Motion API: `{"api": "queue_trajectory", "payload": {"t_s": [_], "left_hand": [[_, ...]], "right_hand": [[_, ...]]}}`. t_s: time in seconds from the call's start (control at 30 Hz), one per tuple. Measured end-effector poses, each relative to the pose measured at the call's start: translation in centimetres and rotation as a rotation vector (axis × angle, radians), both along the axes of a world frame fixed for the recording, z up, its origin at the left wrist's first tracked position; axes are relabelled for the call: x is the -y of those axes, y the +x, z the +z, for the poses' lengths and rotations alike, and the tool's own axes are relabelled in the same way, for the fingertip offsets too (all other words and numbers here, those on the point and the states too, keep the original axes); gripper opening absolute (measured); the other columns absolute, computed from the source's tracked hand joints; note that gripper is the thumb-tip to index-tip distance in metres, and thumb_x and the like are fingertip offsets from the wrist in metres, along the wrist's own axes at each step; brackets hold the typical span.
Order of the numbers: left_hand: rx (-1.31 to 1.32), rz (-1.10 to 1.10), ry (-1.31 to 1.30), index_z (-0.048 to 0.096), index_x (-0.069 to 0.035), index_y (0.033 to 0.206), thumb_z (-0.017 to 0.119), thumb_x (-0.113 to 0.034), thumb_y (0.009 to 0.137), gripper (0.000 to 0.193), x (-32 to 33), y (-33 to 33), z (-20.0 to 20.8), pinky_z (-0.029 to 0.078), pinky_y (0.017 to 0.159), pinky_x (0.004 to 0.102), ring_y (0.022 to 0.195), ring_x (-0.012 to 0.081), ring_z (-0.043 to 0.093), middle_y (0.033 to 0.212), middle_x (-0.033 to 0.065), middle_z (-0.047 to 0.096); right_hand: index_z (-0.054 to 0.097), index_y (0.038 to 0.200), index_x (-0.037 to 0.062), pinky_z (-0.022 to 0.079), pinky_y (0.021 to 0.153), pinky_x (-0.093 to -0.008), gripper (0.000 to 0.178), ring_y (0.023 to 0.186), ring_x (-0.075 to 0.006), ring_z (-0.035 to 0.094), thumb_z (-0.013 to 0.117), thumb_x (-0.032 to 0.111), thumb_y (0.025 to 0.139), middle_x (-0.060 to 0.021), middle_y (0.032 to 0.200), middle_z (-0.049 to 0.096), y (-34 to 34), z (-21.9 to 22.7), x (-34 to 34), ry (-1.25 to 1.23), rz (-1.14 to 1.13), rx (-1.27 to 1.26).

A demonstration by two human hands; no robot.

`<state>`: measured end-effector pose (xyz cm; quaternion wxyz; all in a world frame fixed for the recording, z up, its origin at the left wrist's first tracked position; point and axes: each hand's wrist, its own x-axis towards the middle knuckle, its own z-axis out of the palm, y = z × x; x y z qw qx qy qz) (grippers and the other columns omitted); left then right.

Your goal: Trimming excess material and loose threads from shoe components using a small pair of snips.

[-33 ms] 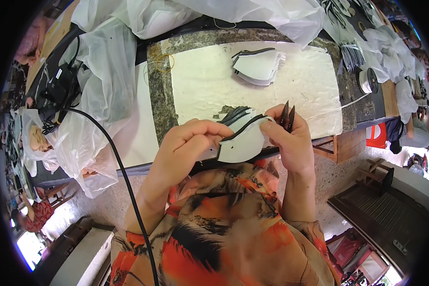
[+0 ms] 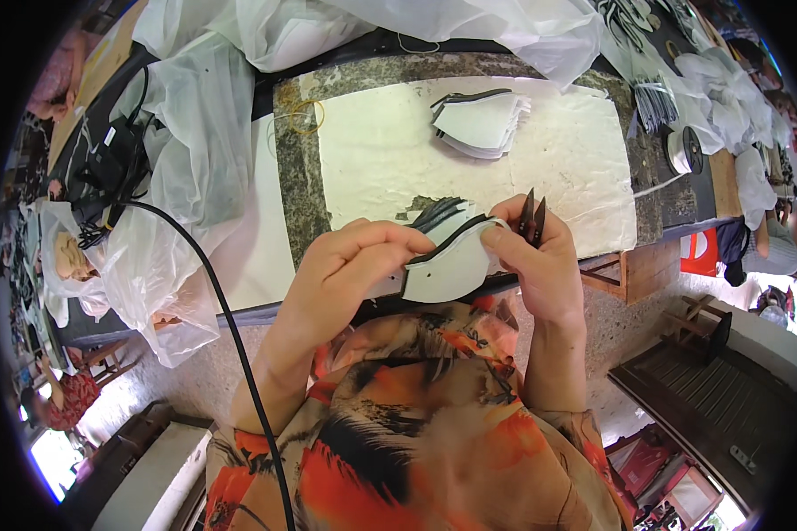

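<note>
Close to my body, both my hands hold a curved white piece with a black edging strip (image 2: 452,270) along its upper side. It has a small dark dot near its left end. My left hand (image 2: 350,265) pinches the left end of the edging between thumb and fingertips. With thumb and index finger, my right hand (image 2: 536,257) grips the right end. Dark thread snips (image 2: 531,221) are tucked in that same hand, their two pointed blades sticking up apart. Just behind the held piece lies a fanned stack of similar black-edged pieces (image 2: 438,214), partly hidden by it and my left fingers.
A neat stack of white black-edged pieces (image 2: 478,124) rests on the worn white sheet (image 2: 372,142). A spool of white cord (image 2: 684,150) stands at the right. Plastic bags (image 2: 195,133) fill the left and far side. A black cable (image 2: 217,288) crosses my left arm.
My left fingertips have shifted slightly along the black edging. The held piece has barely moved, and the snips tilt a little differently.
</note>
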<state>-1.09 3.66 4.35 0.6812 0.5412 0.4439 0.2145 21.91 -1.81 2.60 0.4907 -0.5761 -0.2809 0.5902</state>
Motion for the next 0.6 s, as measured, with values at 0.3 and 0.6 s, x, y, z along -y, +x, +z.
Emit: {"api": "queue_trajectory", "payload": {"t_s": [0.3,0.6], "left_hand": [[-0.021,-0.213,-0.048,0.071,0.001,0.109,0.072,-0.013,0.093,0.021,-1.5,-0.4,0.3,0.044,0.069,0.0222,0.077,0.0037,0.053,0.081,-0.0051,0.061],[-0.091,-0.194,-0.121,0.066,-0.001,0.094,0.07,-0.016,0.097,0.016,-2.1,-0.1,-0.5,0.041,0.057,0.0194,0.067,0.0011,0.052,0.077,-0.0059,0.061]], "right_hand": [[0.067,0.099,0.0008,0.045,0.065,-0.0199,0.016,0.074,-0.0024,0.057,0.076,0.009,0.089,0.003,0.083,0.064,-0.8,0.0,-0.2,-0.014,0.149,-0.017],[0.068,0.11,0.0003,0.053,0.077,-0.0267,0.019,0.087,-0.0124,0.063,0.069,0.01,0.094,-0.0047,0.1,0.068,-0.4,0.8,-1.3,0.109,0.281,0.195]]}}
